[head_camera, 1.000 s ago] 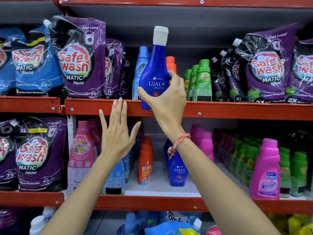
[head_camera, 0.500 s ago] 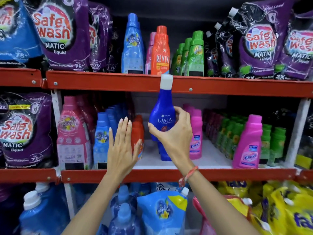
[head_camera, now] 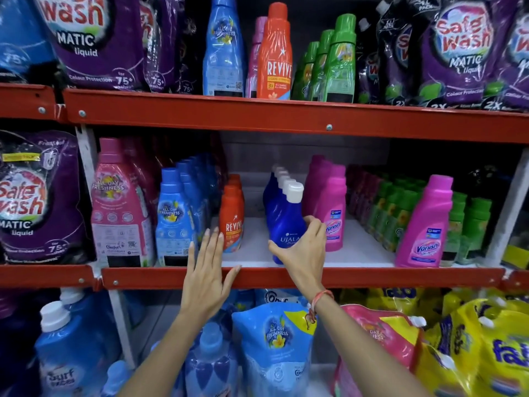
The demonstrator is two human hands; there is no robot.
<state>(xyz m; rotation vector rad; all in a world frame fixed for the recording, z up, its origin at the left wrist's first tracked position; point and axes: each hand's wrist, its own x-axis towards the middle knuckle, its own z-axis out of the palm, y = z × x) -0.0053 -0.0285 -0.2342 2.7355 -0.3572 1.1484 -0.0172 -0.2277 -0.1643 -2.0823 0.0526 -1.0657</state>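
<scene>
A dark blue Ujala bottle (head_camera: pixel 284 222) with a white cap stands upright at the front of a row of like bottles on the middle shelf (head_camera: pixel 372 277). My right hand (head_camera: pixel 300 253) grips its lower body, thumb on the left and fingers round the right side. My left hand (head_camera: pixel 204 270) is flat with straight fingers, lying against the red front edge of the same shelf, just in front of an orange Revive bottle (head_camera: pixel 232 217). It holds nothing.
Pink Vanish bottles (head_camera: pixel 333 213) stand right next to the blue row; light blue softener bottles (head_camera: pixel 174 216) stand left of the Revive row. The upper shelf (head_camera: pixel 200 116) carries pouches and bottles. Refill pouches (head_camera: pixel 274 348) fill the bottom level.
My right hand brought the blue bottle down from the upper shelf and set it at the front of its row on the middle shelf. My left hand dropped to that shelf's edge.
</scene>
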